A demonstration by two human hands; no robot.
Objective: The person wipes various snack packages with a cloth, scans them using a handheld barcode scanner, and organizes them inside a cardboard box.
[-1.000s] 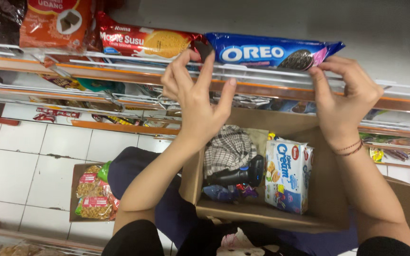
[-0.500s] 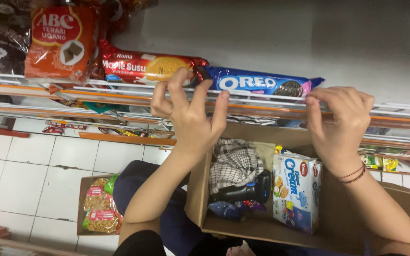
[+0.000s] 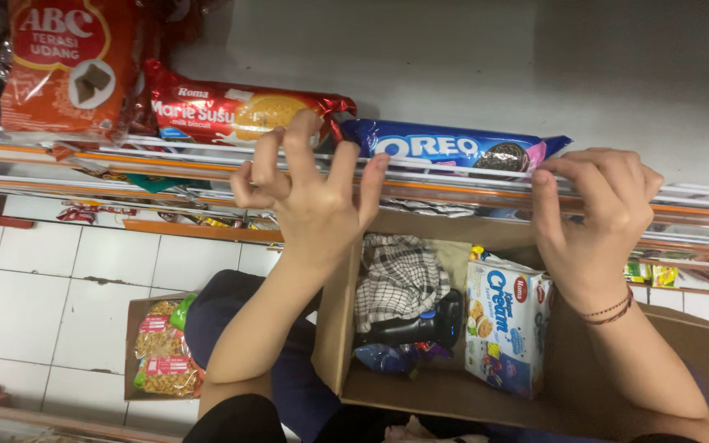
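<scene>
My left hand (image 3: 309,193) is raised at the shelf's front rail (image 3: 453,176), fingers spread and curled, tips close to a red biscuit packet (image 3: 240,111) and the left end of a blue sandwich-cookie packet (image 3: 453,148). It holds nothing. My right hand (image 3: 596,213) has its fingers bent over the rail at the right end of the blue packet, touching the rail's edge. Both packets lie on the white shelf (image 3: 469,66). Below my arms an open cardboard box (image 3: 334,328) rests on my lap.
The box holds a checked cloth (image 3: 400,275), a dark bottle (image 3: 420,328) and a blue-and-white cracker box (image 3: 506,324). An orange sachet pack (image 3: 67,61) hangs at the upper left. A smaller carton with snack bags (image 3: 157,353) sits on the white tiled floor (image 3: 34,303).
The view has shifted, so the shelf and packets sit lower in frame. My left hand's fingers have curled more near the two packets. My right hand stays on the rail.
</scene>
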